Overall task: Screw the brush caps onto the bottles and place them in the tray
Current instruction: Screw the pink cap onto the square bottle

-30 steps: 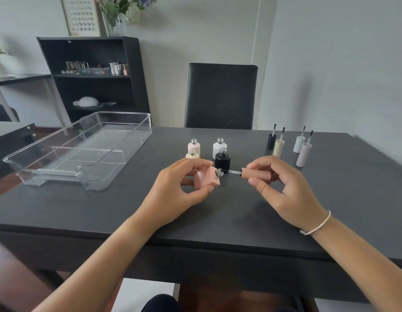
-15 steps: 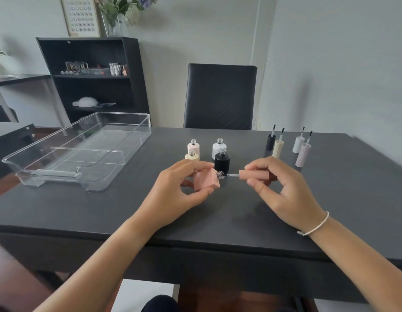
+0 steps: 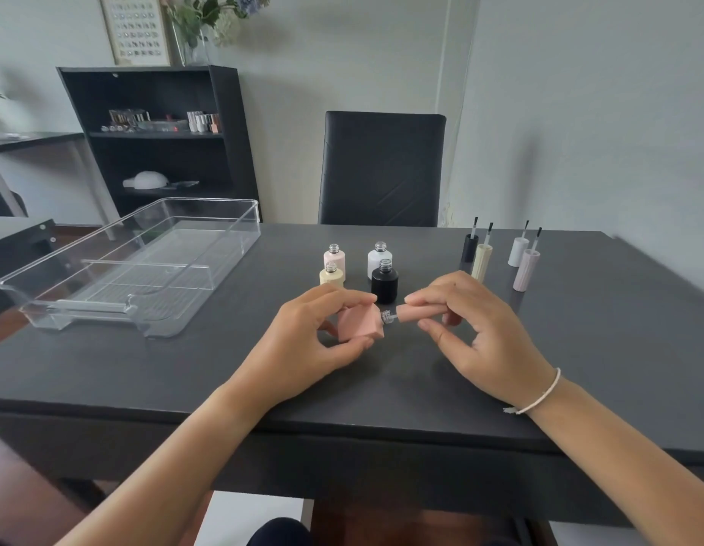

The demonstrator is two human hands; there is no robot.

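Head view: left hand (image 3: 303, 340) grips pink bottle (image 3: 358, 323) — tilted; right hand (image 3: 476, 329) pinches pink cap (image 3: 415, 312) at its neck — tray (image 3: 153, 329) left.

- Looks like a small home nail studio or beauty workroom, not a lab or a shop floor.
- Dark table (image 3: 153, 372) in the foreground, black chair (image 3: 382, 171) pushed in at 12 o'clock.
- Black shelf unit (image 3: 228, 124) at 11 o'clock, with small polish-type bottles and trays (image 3: 165, 123) on its upper shelf.
- Framed chart of nail samples (image 3: 134, 27) leaning on the wall on top of the shelf, vase of flowers (image 3: 200, 25) beside it.
- Second table (image 3: 31, 137) at 10 o'clock.
- Plain pale walls, wood floor visible at 9 o'clock.
- Nail polish bottles (image 3: 384, 277) mid-table, brush caps (image 3: 481, 262) at 1 o'clock, clear tray (image 3: 240, 234) at 10 o'clock.
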